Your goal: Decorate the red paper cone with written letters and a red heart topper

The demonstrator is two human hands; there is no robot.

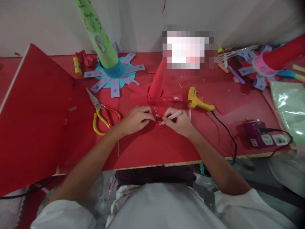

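Observation:
My right hand (179, 122) is closed round a white marker pen (175, 115), its tip on a red paper strip (156, 117). White hand-drawn letters run down the strip. My left hand (137, 119) lies at the strip's left side, fingers stretched over the paper and fingertips touching it. Just beyond both hands stands a red paper cone (157, 81) on a round red base, with a red flap (175, 98) bearing a white star. Left of my left hand lie scissors (100, 111) with red and yellow handles.
A yellow glue gun (197, 101) lies right, its cord running to a purple power socket box (259, 135). A green paper tube (101, 44) and a red tube (283, 55) stand behind. A glue stick (77, 66), a large red board (35, 121) and a plastic packet (289, 108) surround the work.

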